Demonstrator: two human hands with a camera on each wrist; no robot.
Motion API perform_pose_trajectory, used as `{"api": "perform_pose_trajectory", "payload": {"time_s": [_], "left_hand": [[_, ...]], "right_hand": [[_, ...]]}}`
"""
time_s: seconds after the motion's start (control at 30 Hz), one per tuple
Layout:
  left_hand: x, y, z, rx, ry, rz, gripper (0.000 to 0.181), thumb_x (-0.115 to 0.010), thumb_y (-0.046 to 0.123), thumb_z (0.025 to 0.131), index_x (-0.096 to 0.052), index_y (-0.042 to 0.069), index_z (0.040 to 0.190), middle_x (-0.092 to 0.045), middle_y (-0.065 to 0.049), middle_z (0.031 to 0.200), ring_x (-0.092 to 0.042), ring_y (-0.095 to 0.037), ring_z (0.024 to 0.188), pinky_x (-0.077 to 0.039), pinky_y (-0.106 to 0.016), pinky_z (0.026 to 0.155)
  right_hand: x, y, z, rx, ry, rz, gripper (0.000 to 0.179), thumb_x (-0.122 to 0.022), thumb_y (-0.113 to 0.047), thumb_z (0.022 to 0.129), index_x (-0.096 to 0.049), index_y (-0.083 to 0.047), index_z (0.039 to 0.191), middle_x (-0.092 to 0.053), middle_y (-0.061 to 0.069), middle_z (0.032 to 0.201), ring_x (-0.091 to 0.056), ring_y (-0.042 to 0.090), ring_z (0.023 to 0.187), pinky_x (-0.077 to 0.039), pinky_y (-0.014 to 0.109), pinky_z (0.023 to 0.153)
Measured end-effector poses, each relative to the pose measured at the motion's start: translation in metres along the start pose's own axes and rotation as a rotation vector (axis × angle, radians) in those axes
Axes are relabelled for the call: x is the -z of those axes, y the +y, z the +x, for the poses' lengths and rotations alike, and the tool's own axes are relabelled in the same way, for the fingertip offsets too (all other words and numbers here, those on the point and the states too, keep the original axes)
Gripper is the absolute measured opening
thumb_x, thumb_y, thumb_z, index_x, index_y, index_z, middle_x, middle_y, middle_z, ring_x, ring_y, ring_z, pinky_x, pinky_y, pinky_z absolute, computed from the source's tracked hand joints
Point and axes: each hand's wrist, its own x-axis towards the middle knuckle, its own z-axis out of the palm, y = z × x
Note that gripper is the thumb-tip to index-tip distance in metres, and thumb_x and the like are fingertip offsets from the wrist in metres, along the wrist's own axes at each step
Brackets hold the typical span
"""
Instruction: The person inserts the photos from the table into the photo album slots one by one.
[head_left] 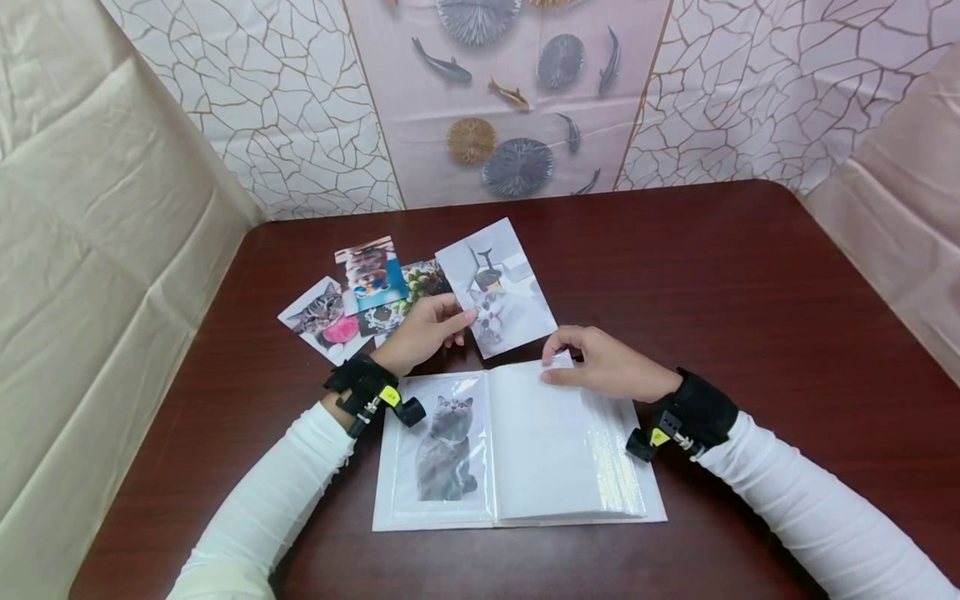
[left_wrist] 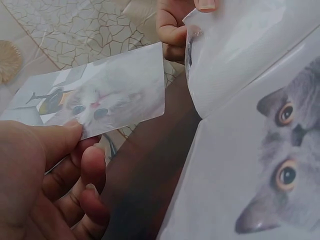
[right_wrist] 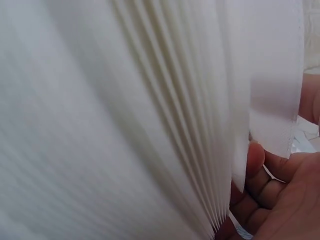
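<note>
My left hand (head_left: 430, 329) pinches the edge of a cat photo (head_left: 501, 283), a pale print of a white cat, held up beyond the album. Below it the photo album (head_left: 381, 500) lies spread on the table. A grey cat picture (head_left: 447, 450) sits in the clear sleeve of its left page. At the top edge of the right page (head_left: 551, 450), which shows blank white, my right hand (head_left: 603, 362) pinches the sleeve's corner and lifts it. In the right wrist view, many fanned album pages (right_wrist: 165, 100) fill most of the frame.
Several loose photos lie left of the album: a kitten with a pink ball (head_left: 322, 321), a print with a blue ground (head_left: 372, 275) and a partly covered print with greenery (head_left: 423, 279). All are on the dark red-brown table (head_left: 712, 283). Patterned cloth (head_left: 285, 100) hangs behind.
</note>
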Motion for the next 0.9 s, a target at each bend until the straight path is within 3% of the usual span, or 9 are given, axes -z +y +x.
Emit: {"api": "perform_pose_trajectory", "payload": {"time_s": [0.23, 0.4, 0.9], "left_hand": [[0.0004, -0.0024, 0.0021, -0.021, 0.007, 0.013, 0.025, -0.055, 0.026, 0.106, -0.063, 0.004, 0.096, -0.059, -0.004, 0.072, -0.055, -0.019, 0.067, -0.044, -0.027, 0.058], [0.0, -0.0028, 0.0025, -0.016, 0.004, 0.017, 0.026, -0.055, 0.026, 0.106, -0.063, 0.004, 0.096, -0.059, -0.004, 0.071, -0.054, -0.021, 0.067, -0.043, -0.027, 0.058], [-0.0051, 0.0005, -0.0012, 0.003, -0.029, 0.006, 0.022, -0.053, 0.024, 0.107, -0.063, 0.007, 0.096, -0.058, -0.002, 0.071, -0.054, -0.018, 0.066, -0.043, -0.026, 0.06]], "right_hand": [[0.0045, 0.0001, -0.0017, -0.047, 0.02, 0.049, 0.012, -0.074, -0.017, 0.092, -0.065, -0.012, 0.097, -0.062, 0.002, 0.091, -0.053, 0.02, 0.085, -0.041, 0.026, 0.073], [0.0069, 0.0016, -0.0012, -0.045, 0.042, 0.106, 0.009, -0.073, -0.015, 0.094, -0.066, -0.01, 0.095, -0.062, 0.004, 0.089, -0.055, 0.021, 0.085, -0.043, 0.025, 0.073], [0.007, 0.0018, -0.0009, -0.039, 0.05, 0.146, 0.011, -0.073, -0.017, 0.095, -0.065, -0.009, 0.094, -0.062, 0.005, 0.088, -0.056, 0.021, 0.086, -0.044, 0.025, 0.074]]}}
